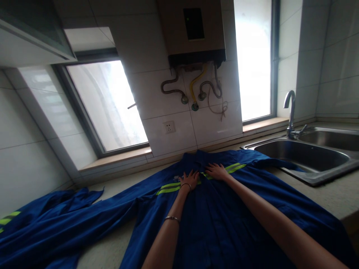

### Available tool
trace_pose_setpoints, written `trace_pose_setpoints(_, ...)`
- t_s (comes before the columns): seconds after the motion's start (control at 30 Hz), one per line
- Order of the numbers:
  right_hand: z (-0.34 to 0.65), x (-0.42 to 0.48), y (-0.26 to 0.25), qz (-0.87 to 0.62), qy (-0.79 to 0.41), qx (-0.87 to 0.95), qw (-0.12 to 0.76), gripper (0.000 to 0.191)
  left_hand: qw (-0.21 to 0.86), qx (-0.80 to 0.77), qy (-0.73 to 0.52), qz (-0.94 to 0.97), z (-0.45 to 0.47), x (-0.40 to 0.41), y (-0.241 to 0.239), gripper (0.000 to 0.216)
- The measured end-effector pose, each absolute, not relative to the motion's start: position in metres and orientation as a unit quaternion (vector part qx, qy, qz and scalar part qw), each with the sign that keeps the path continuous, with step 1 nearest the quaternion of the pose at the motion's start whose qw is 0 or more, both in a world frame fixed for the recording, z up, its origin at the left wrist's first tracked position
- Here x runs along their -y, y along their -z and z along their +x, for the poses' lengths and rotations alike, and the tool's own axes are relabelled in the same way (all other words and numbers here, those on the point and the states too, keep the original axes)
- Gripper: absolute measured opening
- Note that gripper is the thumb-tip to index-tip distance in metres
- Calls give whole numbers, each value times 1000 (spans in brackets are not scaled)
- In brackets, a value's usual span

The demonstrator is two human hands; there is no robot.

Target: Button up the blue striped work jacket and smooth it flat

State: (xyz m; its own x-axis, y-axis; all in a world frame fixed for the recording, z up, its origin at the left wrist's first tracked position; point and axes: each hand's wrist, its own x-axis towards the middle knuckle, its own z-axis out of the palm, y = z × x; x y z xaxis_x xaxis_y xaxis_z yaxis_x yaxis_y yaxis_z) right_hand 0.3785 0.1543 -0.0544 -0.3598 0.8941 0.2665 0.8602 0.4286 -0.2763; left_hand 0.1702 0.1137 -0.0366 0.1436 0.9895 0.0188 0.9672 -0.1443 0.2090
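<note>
A blue work jacket [196,220] with yellow-green and grey stripes lies spread out, front up, on the countertop. My left hand [189,181] rests flat on its chest beside a small white print, fingers spread over the stripe. Close by on the right, my right hand [217,172] lies flat across the other chest stripe near the front opening. Neither hand grips the cloth. One sleeve stretches out to the left; the other reaches over the sink edge on the right. More blue cloth [53,209] with a matching stripe lies crumpled at the far left.
The steel double sink [314,179] with its tap [291,112] sits at the right of the countertop [105,243]. A water heater [193,33] with pipes hangs on the tiled wall above a socket [169,127]. Windows stand on both sides; a cabinet [33,41] juts in upper left.
</note>
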Motion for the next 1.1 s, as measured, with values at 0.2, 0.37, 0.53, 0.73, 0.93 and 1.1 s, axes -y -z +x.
trace_pose_setpoints(0.2,378,-141,40,-517,-37,789,330,34,64,-652,-79,752,171,-115,38,52)
trace_pose_setpoints(0.37,365,-107,31,-409,-76,783,462,27,63,-655,-75,749,172,-117,37,51)
trace_pose_setpoints(0.53,357,-69,22,-277,-160,854,410,46,56,-647,-68,757,170,-116,37,50)
trace_pose_setpoints(0.73,384,-56,16,-212,-157,933,246,55,62,-657,-83,747,173,-114,36,49)
trace_pose_setpoints(0.93,384,-53,16,-267,-116,936,196,51,66,-656,-81,747,172,-116,37,50)
trace_pose_setpoints(1.1,386,-56,13,-275,-94,927,239,35,52,-659,-75,747,174,-114,36,50)
